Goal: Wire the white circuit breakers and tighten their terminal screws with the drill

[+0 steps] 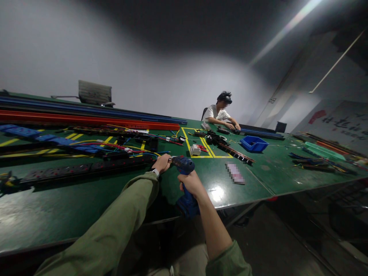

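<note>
My right hand (191,183) is wrapped around the grip of a blue cordless drill (184,165). The drill lies level, its nose pointing left toward my left hand (162,163). That hand is closed at the right end of a long black power strip (120,163), whose row of sockets stretches left along the table. The tip of the drill meets the end of the strip beside my left fingers, which hide the exact contact. Red, yellow and blue wires (126,148) run just behind the strip.
Opposite sits a person (218,113) with both hands on small dark parts. On the green table (86,207) are a blue bin (254,143), white blocks (195,150), copper-coloured strips (237,154), a pixelated flat item (235,173), long orange channels (86,119) and a green tray (324,150).
</note>
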Demonstrator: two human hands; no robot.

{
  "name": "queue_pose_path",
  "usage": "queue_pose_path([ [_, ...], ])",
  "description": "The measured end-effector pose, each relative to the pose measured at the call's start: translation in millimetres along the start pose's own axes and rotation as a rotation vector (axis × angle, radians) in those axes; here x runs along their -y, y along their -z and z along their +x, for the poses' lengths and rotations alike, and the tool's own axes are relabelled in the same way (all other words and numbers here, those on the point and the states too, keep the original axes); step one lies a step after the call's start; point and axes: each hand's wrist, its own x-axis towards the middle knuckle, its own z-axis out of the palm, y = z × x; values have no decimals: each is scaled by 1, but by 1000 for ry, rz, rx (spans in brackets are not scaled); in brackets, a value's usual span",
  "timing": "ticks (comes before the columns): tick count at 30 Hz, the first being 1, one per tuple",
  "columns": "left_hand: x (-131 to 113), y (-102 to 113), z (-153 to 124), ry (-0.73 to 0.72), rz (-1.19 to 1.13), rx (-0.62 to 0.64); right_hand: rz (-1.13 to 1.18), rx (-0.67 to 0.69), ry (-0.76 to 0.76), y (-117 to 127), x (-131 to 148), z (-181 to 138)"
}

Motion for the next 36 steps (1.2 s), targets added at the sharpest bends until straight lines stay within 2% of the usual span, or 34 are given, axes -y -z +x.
queue_pose_path([
  [36,7,-7,3,-14,0,1,30,8,31,0,-1,0],
])
